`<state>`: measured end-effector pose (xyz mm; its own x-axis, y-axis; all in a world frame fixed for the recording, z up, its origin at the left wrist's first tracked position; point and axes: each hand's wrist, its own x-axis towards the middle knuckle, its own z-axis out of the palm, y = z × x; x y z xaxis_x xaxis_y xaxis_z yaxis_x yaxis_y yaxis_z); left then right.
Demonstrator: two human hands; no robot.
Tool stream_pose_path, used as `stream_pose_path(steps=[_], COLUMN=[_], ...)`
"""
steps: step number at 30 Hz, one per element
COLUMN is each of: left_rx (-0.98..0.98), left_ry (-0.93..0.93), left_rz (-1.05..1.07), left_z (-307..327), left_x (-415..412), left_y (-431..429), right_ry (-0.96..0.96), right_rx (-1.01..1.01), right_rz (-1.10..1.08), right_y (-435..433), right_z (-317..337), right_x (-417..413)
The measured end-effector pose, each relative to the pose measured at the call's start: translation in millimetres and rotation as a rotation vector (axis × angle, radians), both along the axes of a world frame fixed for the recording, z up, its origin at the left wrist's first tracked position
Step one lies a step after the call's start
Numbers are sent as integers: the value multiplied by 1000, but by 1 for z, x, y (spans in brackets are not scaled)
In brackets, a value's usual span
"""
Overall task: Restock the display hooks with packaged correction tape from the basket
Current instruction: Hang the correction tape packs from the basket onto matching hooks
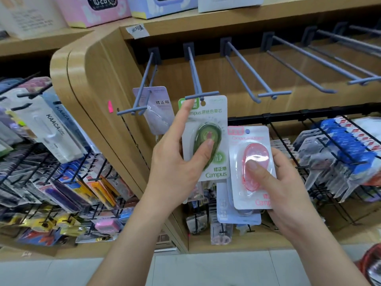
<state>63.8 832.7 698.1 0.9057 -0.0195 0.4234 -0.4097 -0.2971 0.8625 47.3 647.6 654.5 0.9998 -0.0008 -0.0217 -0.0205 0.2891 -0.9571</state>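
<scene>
My left hand (175, 168) holds a green correction tape pack (206, 139) up at the tip of a grey display hook (198, 83), the pack's hole level with the hook's crossbar. My right hand (288, 188) grips a pink correction tape pack (250, 168), with a pale blue pack (226, 213) stacked behind it. A lilac correction tape pack (158, 112) hangs on the hook to the left (144, 87). The basket (371, 265) shows only as a red edge at the bottom right corner.
Several bare grey hooks (257, 67) run to the right along the wooden panel. Black wire racks full of packaged stationery stand at the left (51, 162) and lower right (340, 157). Boxed clocks (92, 9) sit on the top shelf.
</scene>
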Motion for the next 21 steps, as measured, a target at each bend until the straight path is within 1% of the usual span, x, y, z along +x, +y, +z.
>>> stream_pose_path(steps=[3,5,8,12,15,19,21], left_rx=[-50,-55,42,77,146,282,387], left_ry=[-39,-33,-49,26,60,114,70], left_rz=[142,217,240,257,271,294,330], left_z=[-8,-15,-17,-20,-17,-7,-9], left_x=[2,7,17,38,46,44,34], left_y=[3,4,1,-2,-3,-3,1], right_ry=[15,17,16,19,7,2,7], right_rx=[-20,-21,-28,-52,-83,-27,16], right_rz=[0,-7,-17,-40,-50,-55,-49], right_y=[1,2,3,7,10,13,13], right_z=[-2,-1,-1,-1,-2,-7,-7], right_x=[-2,-3,-3,0,0,-2,-3])
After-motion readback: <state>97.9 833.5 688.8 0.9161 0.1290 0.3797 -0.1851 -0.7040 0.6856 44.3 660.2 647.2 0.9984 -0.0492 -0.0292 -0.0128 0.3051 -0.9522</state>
